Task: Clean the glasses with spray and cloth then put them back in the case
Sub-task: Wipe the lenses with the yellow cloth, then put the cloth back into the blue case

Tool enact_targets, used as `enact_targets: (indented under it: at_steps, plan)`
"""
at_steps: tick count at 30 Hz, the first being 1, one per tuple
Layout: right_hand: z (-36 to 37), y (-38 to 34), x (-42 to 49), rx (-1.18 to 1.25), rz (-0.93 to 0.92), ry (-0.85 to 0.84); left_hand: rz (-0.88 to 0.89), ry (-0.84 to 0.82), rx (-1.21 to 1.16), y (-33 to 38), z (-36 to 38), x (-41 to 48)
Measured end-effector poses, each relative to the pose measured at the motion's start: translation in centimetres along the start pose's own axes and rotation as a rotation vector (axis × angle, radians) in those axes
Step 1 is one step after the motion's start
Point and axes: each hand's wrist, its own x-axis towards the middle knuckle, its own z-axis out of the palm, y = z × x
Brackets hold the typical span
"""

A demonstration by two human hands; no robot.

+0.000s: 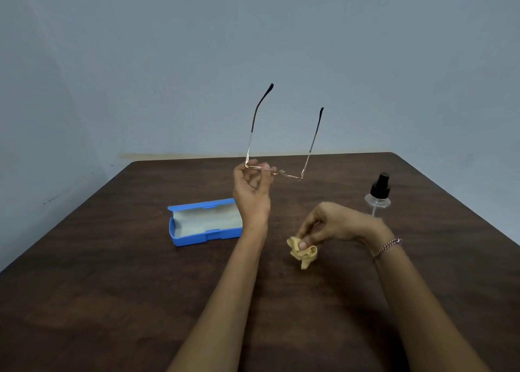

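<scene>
Pinching the glasses point(281, 172) by the frame in the raised left hand point(250, 191), temples pointing up, and clutching a crumpled yellow cloth point(305, 255) in the right hand point(334, 225).

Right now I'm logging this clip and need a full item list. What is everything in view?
glasses: one, gold frame with black temple tips, held up above the table, temples unfolded and pointing up
case: one, blue, open, on the table at left
cloth: one, yellow, crumpled, at mid-table
spray bottle: one, clear with black top, upright at right rear
table: one, dark brown
wall: blue-grey, behind
bracelet: one, pink, right wrist
hands: left hand pinches the glasses; right hand pinches the cloth
</scene>
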Motion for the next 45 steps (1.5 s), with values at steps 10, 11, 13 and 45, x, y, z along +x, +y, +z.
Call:
enact_targets:
  at_steps: [10, 11, 13, 45]
  plan:
    - [-0.2, 1.9, 0.9, 0.192, 0.106, 0.059, -0.241, 0.013, -0.070, -1.4, 0.8, -0.4]
    - [-0.5, 1.9, 0.9, 0.249, 0.120, 0.132, -0.251, 0.023, -0.068, -1.5, 0.8, -0.3]
    - [-0.9, 2.0, 1.1, 0.378, 0.168, 0.306, -0.268, 0.039, -0.063, -1.7, 0.8, -0.3]
    - [-0.3, 0.8, 1.0, -0.443, 0.499, 0.776, -0.059, -0.304, 1.510, 0.6, -0.2, -0.7]
